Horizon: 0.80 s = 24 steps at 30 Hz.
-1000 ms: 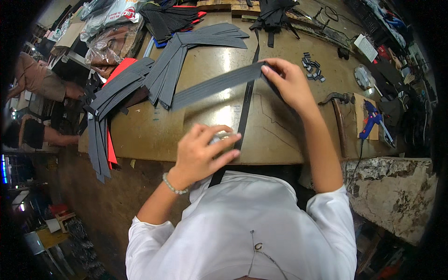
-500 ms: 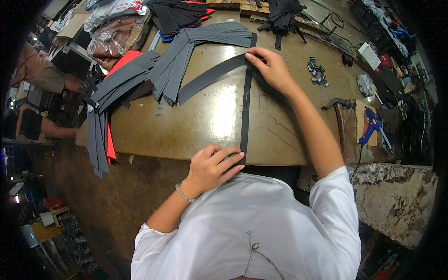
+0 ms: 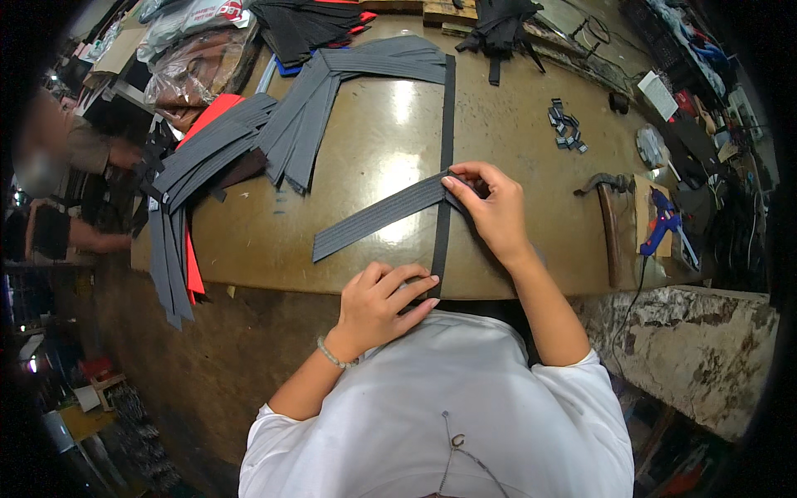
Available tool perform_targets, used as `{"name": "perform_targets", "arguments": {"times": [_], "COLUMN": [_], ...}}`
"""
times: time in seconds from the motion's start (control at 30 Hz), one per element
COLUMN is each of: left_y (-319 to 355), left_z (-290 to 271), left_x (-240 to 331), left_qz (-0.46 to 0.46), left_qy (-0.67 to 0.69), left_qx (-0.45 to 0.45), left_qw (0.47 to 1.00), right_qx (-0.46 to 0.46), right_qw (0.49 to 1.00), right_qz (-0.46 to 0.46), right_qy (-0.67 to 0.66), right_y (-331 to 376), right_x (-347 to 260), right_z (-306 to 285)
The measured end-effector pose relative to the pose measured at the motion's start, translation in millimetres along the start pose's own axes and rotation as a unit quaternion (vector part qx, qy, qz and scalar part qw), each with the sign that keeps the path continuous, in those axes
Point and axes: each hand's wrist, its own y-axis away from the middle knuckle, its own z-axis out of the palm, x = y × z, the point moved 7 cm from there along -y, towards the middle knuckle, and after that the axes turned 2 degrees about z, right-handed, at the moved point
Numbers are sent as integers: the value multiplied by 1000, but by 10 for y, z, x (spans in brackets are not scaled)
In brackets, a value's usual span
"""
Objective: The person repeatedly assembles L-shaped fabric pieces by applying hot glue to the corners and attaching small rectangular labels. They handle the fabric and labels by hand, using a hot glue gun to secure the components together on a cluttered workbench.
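My right hand (image 3: 491,203) pinches one end of a grey ribbed strap (image 3: 378,217) between thumb and fingers. The strap slants down to the left over the table, crossing a long, narrow black strip (image 3: 442,247) that runs from far to near. Beside the near end of this strip rests my left hand (image 3: 386,300), fingers spread and bent, fingertips touching the strip close to the table edge. Farther off, a fanned pile of similar grey straps (image 3: 303,124) reaches the strip's far end. More grey straps (image 3: 203,149) lie to the left, some hanging over the table edge.
On the right of the table (image 3: 531,241) are several small metal clips (image 3: 567,126), a hammer (image 3: 610,224) and a blue glue gun (image 3: 662,222). Black straps (image 3: 502,29) and plastic-wrapped goods (image 3: 199,70) sit at the back. Another person's arm (image 3: 100,153) shows at the left.
My right hand has come nearer to me with the grey strap, whose curved length now lies straighter and lower across the black strip. My left hand has stayed in place.
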Motion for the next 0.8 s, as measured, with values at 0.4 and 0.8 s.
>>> {"name": "perform_targets", "arguments": {"times": [0.4,0.8], "left_y": [-15,-802], "left_z": [-3,33], "left_x": [1,-407], "left_qz": [-7,-110], "left_qy": [-3,-5], "left_qx": [-3,-56], "left_qw": [1000,992], "right_qx": [24,-16], "right_qw": [989,960], "right_qz": [-107,-171], "right_qy": [95,223], "right_y": [9,138], "right_x": [-70,-247], "right_z": [29,-9]}}
